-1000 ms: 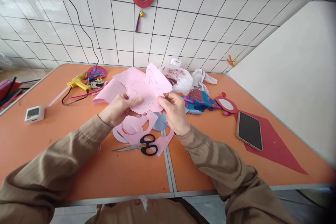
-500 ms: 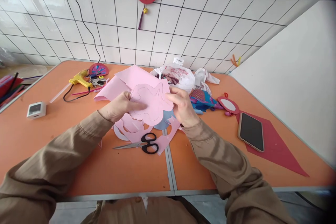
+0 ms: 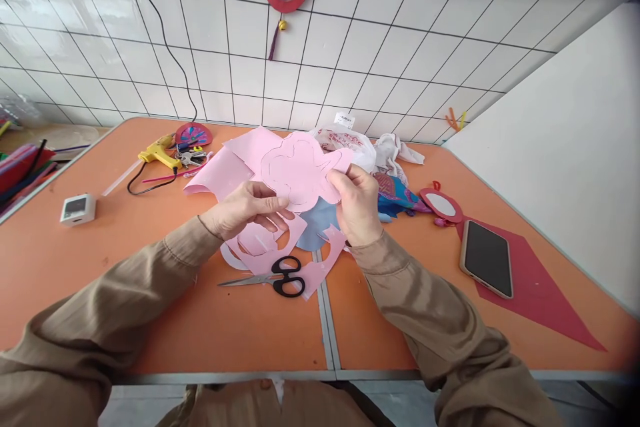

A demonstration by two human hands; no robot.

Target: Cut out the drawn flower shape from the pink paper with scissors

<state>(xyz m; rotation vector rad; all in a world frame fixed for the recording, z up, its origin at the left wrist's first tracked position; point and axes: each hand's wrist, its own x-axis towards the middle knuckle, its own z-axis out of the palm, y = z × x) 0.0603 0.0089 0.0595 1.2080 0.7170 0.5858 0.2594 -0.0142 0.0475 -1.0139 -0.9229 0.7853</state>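
A pink paper cutout (image 3: 300, 170) with a wavy, lobed edge and a line drawn inside its outline is held up above the table. My right hand (image 3: 359, 203) pinches its right side between thumb and fingers. At the lower left edge, my left hand (image 3: 250, 210) has its thumb tip against the paper, while its fingers are spread apart below. Under the hands lie pink paper scraps (image 3: 260, 247) with curved cuts and a blue-grey paper piece (image 3: 317, 223). Black-handled scissors (image 3: 273, 278) rest partly on the scraps, pointing left.
A yellow glue gun (image 3: 160, 152), keys (image 3: 189, 157) and a small white box (image 3: 78, 209) are on the left. A larger pink sheet (image 3: 215, 173) and a plastic bag (image 3: 350, 143) lie behind. On the right, a phone (image 3: 487, 258) rests on red sheet material (image 3: 543, 300).
The cutout has moved up and turned in my right hand. My left hand has loosened from its left side and shifted to the lower edge. The view has shifted slightly.
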